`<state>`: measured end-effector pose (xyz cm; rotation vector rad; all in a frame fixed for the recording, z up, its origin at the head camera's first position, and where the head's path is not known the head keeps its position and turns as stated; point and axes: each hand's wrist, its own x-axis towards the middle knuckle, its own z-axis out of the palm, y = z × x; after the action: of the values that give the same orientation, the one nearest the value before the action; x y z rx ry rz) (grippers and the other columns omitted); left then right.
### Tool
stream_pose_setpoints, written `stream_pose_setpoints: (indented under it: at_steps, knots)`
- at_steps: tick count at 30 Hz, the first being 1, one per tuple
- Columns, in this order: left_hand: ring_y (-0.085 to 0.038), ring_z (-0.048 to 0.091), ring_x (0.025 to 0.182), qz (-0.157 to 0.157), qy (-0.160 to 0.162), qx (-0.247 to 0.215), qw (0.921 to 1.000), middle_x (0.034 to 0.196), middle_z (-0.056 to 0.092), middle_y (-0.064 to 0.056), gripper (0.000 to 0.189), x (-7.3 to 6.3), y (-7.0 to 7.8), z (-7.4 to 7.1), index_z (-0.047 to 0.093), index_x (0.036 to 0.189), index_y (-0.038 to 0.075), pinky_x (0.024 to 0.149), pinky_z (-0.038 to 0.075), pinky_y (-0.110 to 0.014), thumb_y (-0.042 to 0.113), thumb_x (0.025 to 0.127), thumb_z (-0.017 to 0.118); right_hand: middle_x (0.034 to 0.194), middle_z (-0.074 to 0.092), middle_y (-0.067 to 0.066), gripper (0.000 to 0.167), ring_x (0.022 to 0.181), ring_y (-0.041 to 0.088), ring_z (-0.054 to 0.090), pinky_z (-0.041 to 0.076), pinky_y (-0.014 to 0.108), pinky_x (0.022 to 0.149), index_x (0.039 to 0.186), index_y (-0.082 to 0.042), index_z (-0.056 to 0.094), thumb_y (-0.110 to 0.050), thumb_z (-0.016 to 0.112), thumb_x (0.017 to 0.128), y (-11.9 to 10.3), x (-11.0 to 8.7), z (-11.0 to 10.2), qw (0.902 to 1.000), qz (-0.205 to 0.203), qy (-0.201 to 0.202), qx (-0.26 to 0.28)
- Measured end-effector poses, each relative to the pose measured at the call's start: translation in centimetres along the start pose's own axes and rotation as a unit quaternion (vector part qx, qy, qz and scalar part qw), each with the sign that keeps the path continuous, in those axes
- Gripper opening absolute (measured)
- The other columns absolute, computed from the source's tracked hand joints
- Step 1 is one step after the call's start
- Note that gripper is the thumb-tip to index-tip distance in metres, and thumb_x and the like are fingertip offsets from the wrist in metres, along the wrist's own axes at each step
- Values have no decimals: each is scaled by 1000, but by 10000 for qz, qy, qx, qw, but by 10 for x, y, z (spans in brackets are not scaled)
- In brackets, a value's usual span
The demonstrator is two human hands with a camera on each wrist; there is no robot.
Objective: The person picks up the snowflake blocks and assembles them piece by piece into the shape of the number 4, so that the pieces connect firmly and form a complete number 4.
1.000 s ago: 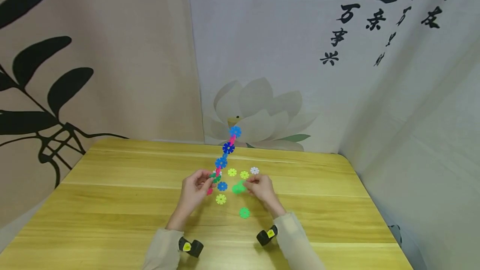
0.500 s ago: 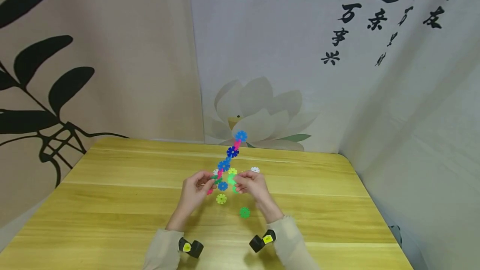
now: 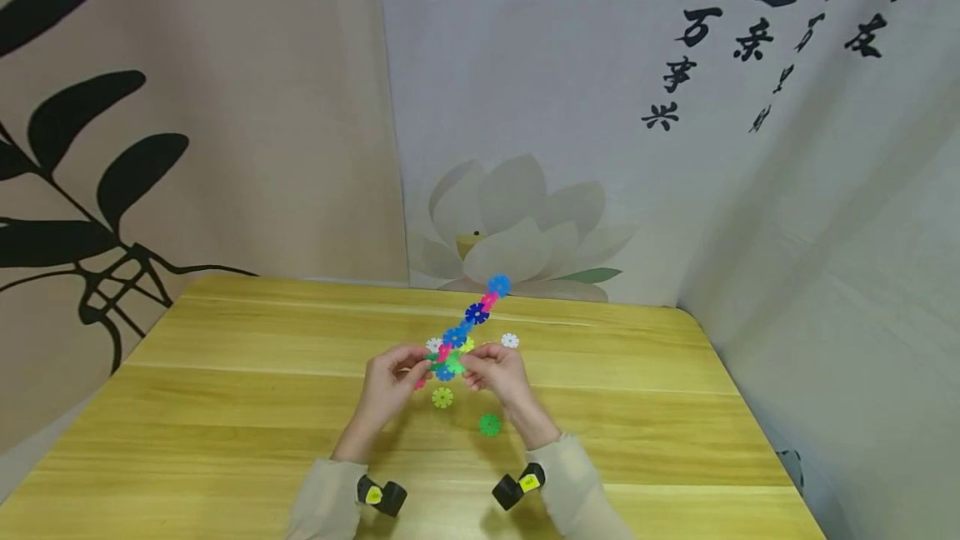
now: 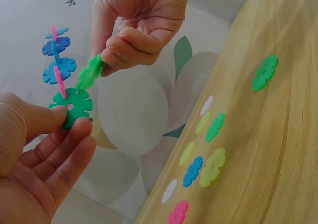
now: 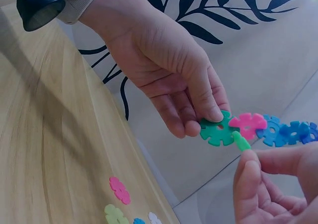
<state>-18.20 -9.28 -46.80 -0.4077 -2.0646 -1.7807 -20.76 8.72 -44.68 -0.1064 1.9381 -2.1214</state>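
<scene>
My left hand point(image 3: 384, 386) pinches a dark green snowflake disc point(image 4: 78, 107) between thumb and fingers. From that disc runs a chain of interlocked blue and pink snowflake discs point(image 3: 477, 313), slanting up and away to the right. Thumb and fingertips of my right hand point(image 3: 504, 379) pinch a bright green disc point(image 4: 89, 74), set at an angle to the dark green one. Their edges meet at a notch in the left wrist view; how deeply they fit cannot be told. Fingertips cover part of both discs.
Loose discs lie flat below the hands: a yellow-green one point(image 3: 442, 397), a green one point(image 3: 490, 425), a white one point(image 3: 510, 341) and a pink one point(image 5: 119, 190), among several. The wooden table point(image 3: 225, 407) ends at a printed curtain point(image 3: 525, 65).
My right hand has moved left with the bright green disc, bringing it against the dark green one. The chain's far end has swung right and lower. The left hand stays nearly still.
</scene>
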Motion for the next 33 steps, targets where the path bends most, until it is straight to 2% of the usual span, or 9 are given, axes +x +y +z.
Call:
stream_pose_setpoints:
  at_steps: [5, 7, 12, 16, 20, 25, 29, 33]
  knots:
    - [-16, 61, 64, 259, 62, 226, 9994, 74, 64, -20, 9, 0, 11, 1, 65, 84, -11, 53, 56, -26, -18, 78, 64, 60, 60, 1, 14, 49, 6, 55, 48, 15, 47, 90, 12, 58, 1, 64, 84, 1, -1, 3, 10000, 4, 87, 41]
    - [-18, 62, 64, 211, 72, 236, 9995, 73, 63, -21, 9, 0, 12, 1, 65, 84, -11, 53, 56, -28, -17, 78, 64, 60, 59, 1, 14, 49, 6, 55, 47, 14, 47, 89, 13, 58, 1, 64, 84, 2, 0, 4, 9999, 49, 93, 48]
    - [-12, 62, 65, 27, -44, 431, 9991, 75, 65, -15, 10, -1, 2, 0, 68, 85, -6, 56, 57, -29, -13, 78, 67, 60, 57, 1, 8, 48, 5, 53, 46, 13, 45, 83, 8, 58, 3, 64, 82, 3, 1, 4, 9999, 128, 4, 34]
    - [-12, 62, 66, 115, -176, 447, 9988, 77, 66, -13, 12, -1, -5, -2, 69, 86, -3, 58, 56, -23, -12, 78, 68, 59, 56, 1, 8, 47, 4, 52, 45, 13, 44, 79, 3, 56, 4, 63, 82, 3, 0, 4, 9995, 289, -30, 148]
    - [-13, 62, 65, 144, -293, 535, 9980, 76, 66, -17, 8, -2, 0, -2, 68, 84, -5, 57, 55, -22, -10, 78, 69, 59, 56, 2, 9, 47, 5, 53, 46, 13, 45, 78, 2, 55, 5, 62, 83, 4, -1, 3, 9988, 449, -33, 208]
    - [-11, 61, 63, 134, -329, 642, 9973, 75, 67, -12, 9, -3, -2, 1, 70, 80, -2, 55, 54, -21, -10, 77, 69, 60, 56, 2, 13, 48, 6, 55, 49, 14, 47, 76, -1, 53, 4, 62, 83, 9, -2, -1, 9979, 582, -102, 257]
    - [-14, 61, 63, 232, -367, 654, 9969, 76, 67, -13, 9, -4, -3, 4, 69, 80, -2, 55, 54, -22, -10, 76, 70, 58, 56, 2, 17, 47, 6, 55, 49, 14, 45, 75, -3, 49, 6, 62, 82, 10, -4, -1, 9977, 563, -101, 369]
    - [-14, 62, 65, 191, -267, 606, 9976, 76, 68, -13, 9, -3, -2, 4, 70, 81, -2, 57, 55, -22, -9, 76, 70, 60, 55, 1, 13, 49, 6, 55, 49, 14, 47, 80, -2, 50, 3, 61, 84, 10, -6, 1, 9974, 489, -91, 531]
